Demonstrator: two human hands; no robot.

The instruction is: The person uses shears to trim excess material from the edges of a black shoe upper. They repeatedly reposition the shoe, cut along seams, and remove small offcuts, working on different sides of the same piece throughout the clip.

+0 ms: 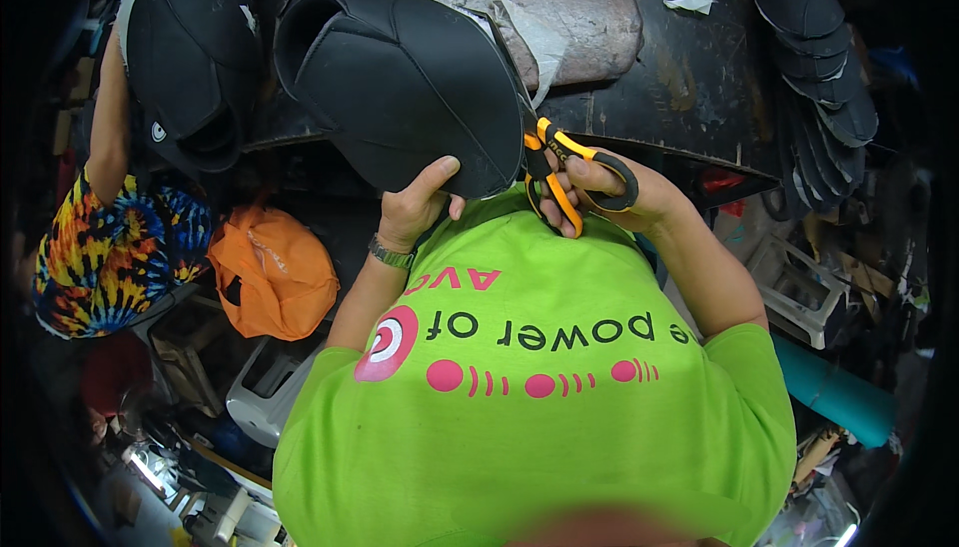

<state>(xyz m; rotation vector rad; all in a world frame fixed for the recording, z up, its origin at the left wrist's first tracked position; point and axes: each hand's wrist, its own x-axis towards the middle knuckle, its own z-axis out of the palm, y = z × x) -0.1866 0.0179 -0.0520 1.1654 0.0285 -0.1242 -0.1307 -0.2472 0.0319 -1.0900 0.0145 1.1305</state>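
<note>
Black piece [410,87], pinched by left hand [410,212], partly hides brownish block [584,12]; right hand [647,192] grips scissors [561,139]; orange bag [280,282] leftward.

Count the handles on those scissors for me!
2. On the scissors, the upper handle loops around part of the right hand; the lower handle is left of it. Fingers hide bits of them, but both handles show.

Your green shirt [539,457]: black lettering [544,327] across front, pink letters [460,280] nearer lower edge, round pink-and-white emblem [388,344] near left edge. Your scissors [546,134]: dark lettering [556,150] on yellow handle [573,147]. Orange bag [285,292]: pale lettering [265,252], faint.
</note>
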